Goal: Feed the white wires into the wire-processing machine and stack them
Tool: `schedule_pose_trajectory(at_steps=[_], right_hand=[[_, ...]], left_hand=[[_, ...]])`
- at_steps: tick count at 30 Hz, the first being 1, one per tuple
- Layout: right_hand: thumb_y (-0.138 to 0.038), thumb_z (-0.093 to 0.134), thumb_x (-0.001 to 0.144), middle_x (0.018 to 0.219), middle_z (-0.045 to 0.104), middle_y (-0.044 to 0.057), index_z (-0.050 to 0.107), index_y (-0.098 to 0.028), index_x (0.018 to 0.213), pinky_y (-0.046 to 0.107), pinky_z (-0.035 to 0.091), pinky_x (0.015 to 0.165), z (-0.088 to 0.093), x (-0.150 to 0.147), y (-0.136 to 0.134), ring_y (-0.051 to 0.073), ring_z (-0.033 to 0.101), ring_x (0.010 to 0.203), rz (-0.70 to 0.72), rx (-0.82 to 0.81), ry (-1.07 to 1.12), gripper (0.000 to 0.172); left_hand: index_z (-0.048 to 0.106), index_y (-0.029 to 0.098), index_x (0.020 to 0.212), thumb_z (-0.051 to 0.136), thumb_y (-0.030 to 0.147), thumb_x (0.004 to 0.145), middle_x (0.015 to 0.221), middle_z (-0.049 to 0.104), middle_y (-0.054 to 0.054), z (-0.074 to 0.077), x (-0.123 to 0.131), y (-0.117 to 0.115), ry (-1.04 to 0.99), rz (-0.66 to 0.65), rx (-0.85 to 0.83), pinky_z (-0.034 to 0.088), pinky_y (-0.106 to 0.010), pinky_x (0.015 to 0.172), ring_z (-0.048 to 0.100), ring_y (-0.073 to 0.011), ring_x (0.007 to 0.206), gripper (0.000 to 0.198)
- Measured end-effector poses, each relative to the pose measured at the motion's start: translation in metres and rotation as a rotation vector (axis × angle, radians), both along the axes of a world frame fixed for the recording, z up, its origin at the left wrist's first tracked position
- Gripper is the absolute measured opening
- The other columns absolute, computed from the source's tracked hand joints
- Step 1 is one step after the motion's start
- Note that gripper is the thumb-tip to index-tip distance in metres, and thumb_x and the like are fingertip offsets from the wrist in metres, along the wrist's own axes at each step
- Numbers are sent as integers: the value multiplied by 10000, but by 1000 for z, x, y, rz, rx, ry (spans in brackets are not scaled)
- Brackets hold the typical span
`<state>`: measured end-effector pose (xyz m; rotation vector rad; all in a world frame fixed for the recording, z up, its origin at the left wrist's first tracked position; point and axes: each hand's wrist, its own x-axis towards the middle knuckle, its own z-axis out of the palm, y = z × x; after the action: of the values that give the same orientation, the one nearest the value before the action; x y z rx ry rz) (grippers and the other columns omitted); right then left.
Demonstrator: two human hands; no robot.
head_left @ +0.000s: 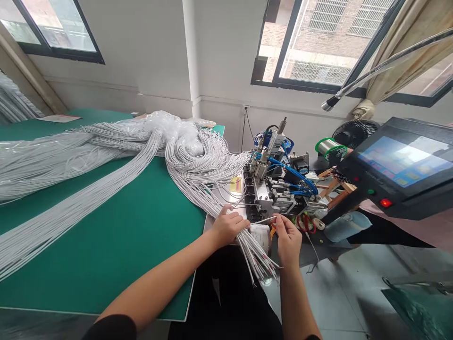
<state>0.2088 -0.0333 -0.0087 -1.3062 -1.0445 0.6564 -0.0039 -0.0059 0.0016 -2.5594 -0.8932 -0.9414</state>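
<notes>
A bundle of white cables (253, 252) hangs over the table's front edge, its loose ends pointing down toward my lap. My left hand (230, 225) is closed around this bundle near the edge. Between the thumb and fingers of my right hand (288, 238) is the tip of a single white cable (264, 220), pinched and stretched away from the bundle. Just beyond both hands stands a machine (264, 189) with metal cylinders, clamps and blue air tubes. Several cables run from the bundle toward its black feed row.
Long cables (116, 189) and plastic-wrapped coils (170, 127) lie across the green table (106, 245). To the right are a control screen (406, 160), a solder wire spool (331, 148), red-handled scissors (306, 223) and a fan (356, 133). Another person's pink clothing (406, 222) shows behind the screen.
</notes>
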Motion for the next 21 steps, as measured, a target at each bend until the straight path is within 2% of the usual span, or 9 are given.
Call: schedule_pose_trajectory(at_steps=[3, 6, 7, 9, 11, 13, 16, 21], right_hand=[[-484, 658, 762, 734, 665, 49, 709, -142, 933, 233, 390, 478, 1, 3, 6, 112, 508, 537, 142, -57, 169, 385], [-458, 688, 719, 651, 622, 28, 709, -137, 867, 212, 263, 388, 2, 9, 12, 55, 351, 418, 262, -114, 257, 354], [-455, 691, 712, 648, 620, 29, 709, -136, 853, 212, 263, 387, 2, 11, 13, 56, 352, 415, 271, -132, 247, 349], [-453, 696, 702, 677, 641, 44, 707, -136, 847, 223, 328, 425, 1, 15, 17, 87, 441, 459, 252, -157, 158, 348], [-452, 699, 695, 711, 664, 57, 707, -139, 827, 247, 406, 516, 1, 19, 19, 140, 544, 565, 221, -166, -12, 340], [-458, 692, 694, 710, 671, 54, 702, -144, 780, 263, 432, 593, 0, 20, 21, 171, 580, 635, 207, -160, -189, 326], [-500, 649, 719, 679, 652, 42, 682, -150, 743, 266, 420, 604, -1, 19, 23, 171, 555, 620, 210, -159, -323, 352], [-519, 597, 738, 602, 558, 13, 609, -161, 670, 256, 379, 553, -7, 16, 31, 151, 471, 576, 234, -141, -322, 364]], left_hand=[[598, 196, 804, 363, 165, 954, 637, 583, 30, 0, 2, -1, 4, 60, -23, 268, -324, 885, 498, -109, 606, 281], [576, 180, 788, 352, 161, 953, 652, 581, 21, -3, 3, -1, 16, 114, -49, 275, -320, 864, 500, -112, 602, 280], [574, 179, 793, 353, 144, 943, 656, 581, 20, -4, 3, -1, 22, 124, -57, 275, -321, 869, 503, -113, 604, 269], [583, 181, 845, 364, 96, 902, 676, 588, 17, -6, 3, 0, 31, 134, -66, 267, -331, 895, 520, -118, 627, 242], [593, 184, 963, 385, 61, 850, 717, 602, 8, -7, 2, 1, 36, 128, -59, 260, -349, 916, 545, -132, 674, 267], [583, 187, 1072, 415, 59, 810, 756, 614, -7, -6, 1, 1, 41, 114, -51, 262, -367, 916, 561, -152, 724, 337], [587, 191, 1107, 458, 79, 775, 795, 624, -31, -4, 0, 1, 55, 120, -64, 268, -388, 911, 568, -182, 786, 374], [602, 185, 1077, 491, 86, 736, 829, 625, -45, -5, 0, 1, 78, 122, -79, 262, -414, 931, 560, -202, 848, 372]])
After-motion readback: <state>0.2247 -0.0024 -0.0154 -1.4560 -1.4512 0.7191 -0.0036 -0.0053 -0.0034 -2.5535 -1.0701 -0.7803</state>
